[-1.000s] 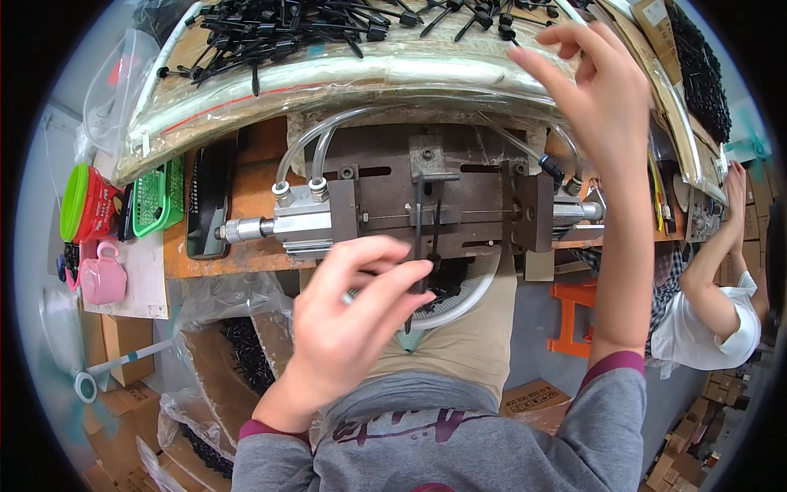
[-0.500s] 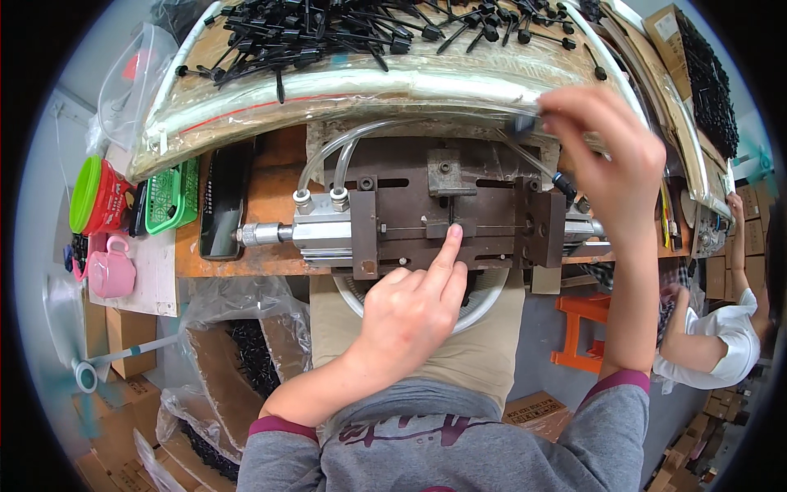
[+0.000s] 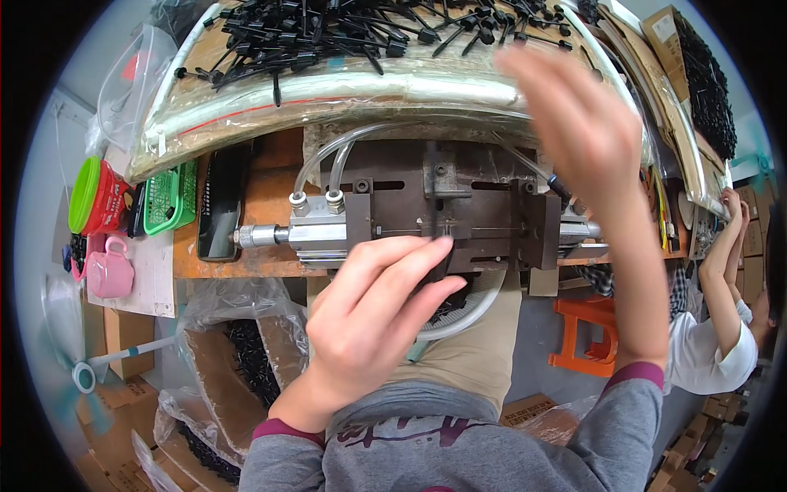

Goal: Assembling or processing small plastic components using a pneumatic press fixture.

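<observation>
My left hand (image 3: pixel 369 316) is at the front of a dark metal clamping fixture (image 3: pixel 402 176), thumb and fingers closing around a black stemmed plastic part (image 3: pixel 438 266). The part's long thin stem is blurred and points away from me over the fixture's middle. My right hand (image 3: pixel 586 131) is raised over the right front of a tray covered in clear film (image 3: pixel 328 94). Motion smears its fingers, and whether they hold anything does not show. Just beyond its fingertips lies a pile of black stemmed parts (image 3: pixel 320 37).
Silver air cylinders (image 3: pixel 320 234) with clear hoses (image 3: pixel 324 156) flank the fixture. At left are a black phone-like slab (image 3: pixel 221 209), a green basket (image 3: pixel 170 197) and a pink cup (image 3: pixel 111 266). An orange stool (image 3: pixel 586 336) and another person (image 3: pixel 713 344) are at right.
My left hand's pointing index finger has drawn back from the fixture, and the hand now closes on the black part. My right hand has moved up and left toward the pile.
</observation>
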